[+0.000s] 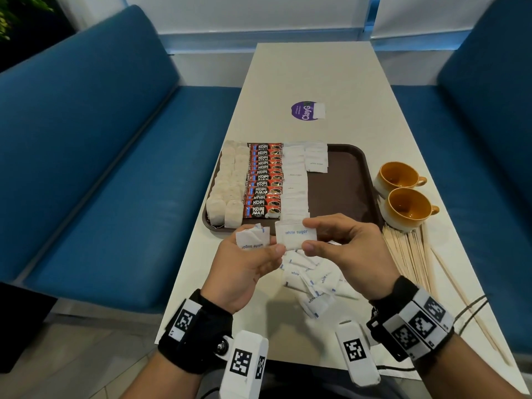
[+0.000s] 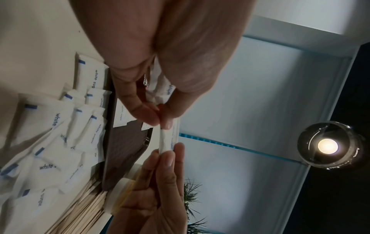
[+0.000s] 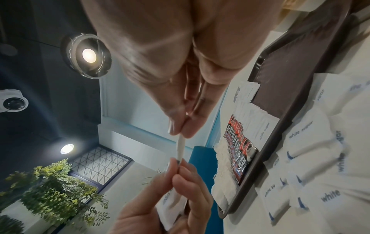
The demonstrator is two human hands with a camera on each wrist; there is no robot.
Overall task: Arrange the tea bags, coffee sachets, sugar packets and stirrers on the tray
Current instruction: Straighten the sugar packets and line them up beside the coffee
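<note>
My two hands hold one white sugar packet (image 1: 296, 234) between them, just above the near edge of the brown tray (image 1: 345, 182). My left hand (image 1: 277, 244) pinches its left edge and also grips a small bunch of sugar packets (image 1: 252, 239). My right hand (image 1: 308, 235) pinches its right edge. The left wrist view shows the packet (image 2: 167, 139) edge-on. On the tray lie tea bags (image 1: 227, 191), coffee sachets (image 1: 263, 180), a column of sugar packets (image 1: 295, 180) and a short second stack (image 1: 316, 159). Loose sugar packets (image 1: 313, 280) lie under my hands. Wooden stirrers (image 1: 408, 251) lie to the right.
Two orange-lined cups (image 1: 398, 175) (image 1: 408, 207) stand right of the tray, the nearer one against the stirrers. A purple sticker (image 1: 305, 110) sits on the far table. Blue benches (image 1: 100, 168) flank the table. The tray's right half is bare brown surface.
</note>
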